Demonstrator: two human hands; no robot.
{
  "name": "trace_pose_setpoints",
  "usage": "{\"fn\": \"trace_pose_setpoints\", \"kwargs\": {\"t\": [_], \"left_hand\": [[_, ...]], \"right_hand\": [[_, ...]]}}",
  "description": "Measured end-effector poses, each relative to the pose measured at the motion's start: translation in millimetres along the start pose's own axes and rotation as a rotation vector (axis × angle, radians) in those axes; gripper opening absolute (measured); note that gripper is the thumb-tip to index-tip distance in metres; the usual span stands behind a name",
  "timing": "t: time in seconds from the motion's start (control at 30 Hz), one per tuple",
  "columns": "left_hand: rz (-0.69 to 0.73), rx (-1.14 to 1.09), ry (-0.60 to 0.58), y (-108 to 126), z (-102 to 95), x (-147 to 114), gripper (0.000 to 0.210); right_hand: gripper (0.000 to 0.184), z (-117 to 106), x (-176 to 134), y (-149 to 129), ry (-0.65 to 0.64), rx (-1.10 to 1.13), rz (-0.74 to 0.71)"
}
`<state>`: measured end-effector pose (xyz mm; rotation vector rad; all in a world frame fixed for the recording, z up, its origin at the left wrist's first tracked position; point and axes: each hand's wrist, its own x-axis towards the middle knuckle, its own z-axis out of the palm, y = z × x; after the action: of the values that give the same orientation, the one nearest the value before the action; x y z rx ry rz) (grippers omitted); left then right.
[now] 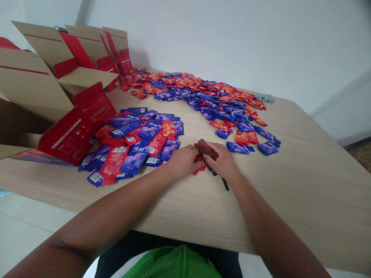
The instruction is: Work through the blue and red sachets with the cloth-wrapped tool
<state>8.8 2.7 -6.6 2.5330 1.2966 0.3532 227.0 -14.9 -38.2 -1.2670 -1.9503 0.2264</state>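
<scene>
In front of me, both hands meet over the table. My right hand point(223, 158) is closed round a dark brown, soft-looking piece point(204, 148) whose kind I cannot make out. A black strip point(225, 184) lies just below that hand. My left hand point(182, 160) has its fingers curled over a small red sachet point(199, 165), touching the brown piece at its top. Left of it spreads a heap of blue and red sachets point(135, 154). Several loose blue sachets point(268, 148) lie beyond my right hand.
Open cardboard boxes point(27, 85) with red flaps point(68, 135) stand along the left. Across the back, a long pile of red and blue sachets point(220, 104) runs near the white wall point(232, 42). Grey pieces point(264, 98) lie at its right end. The wooden table's point(304, 185) front edge is close to my body.
</scene>
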Motion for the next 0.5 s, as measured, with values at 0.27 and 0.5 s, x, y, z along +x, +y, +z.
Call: {"fn": "trace_pose_setpoints", "kwargs": {"t": [0.27,0.5], "left_hand": [[0.021,-0.011,-0.014,-1.7,1.1,1.4,0.034],[0.014,-0.027,-0.007,-0.8,0.7,2.1,0.031]], "right_hand": [[0.048,-0.7,-0.6,-1.7,0.043,0.038,0.015],[0.049,-2.1,0.2,-4.6,0.023,0.046,0.039]]}}
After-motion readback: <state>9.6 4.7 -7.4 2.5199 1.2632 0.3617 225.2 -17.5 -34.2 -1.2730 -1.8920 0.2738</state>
